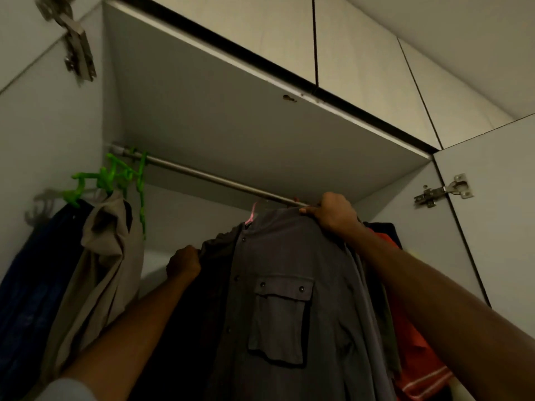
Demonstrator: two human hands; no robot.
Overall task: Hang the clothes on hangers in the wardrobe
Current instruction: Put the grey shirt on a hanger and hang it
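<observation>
Your left hand [183,263] grips the grey shirt [285,308] at its left shoulder while your right hand [333,212] clutches the collar end, just below the rail [214,179]. A pink hanger [251,214] peeks from the neck. Green hangers [115,175] carry a beige garment [107,256] near the rail's left end.

Home bedroom wardrobe [260,117]: hanging rail [202,176], hung shirts [283,299], door hinges [443,192].

Two bare forearms, a pale grey sleeve edge [65,389] at the left elbow.
</observation>
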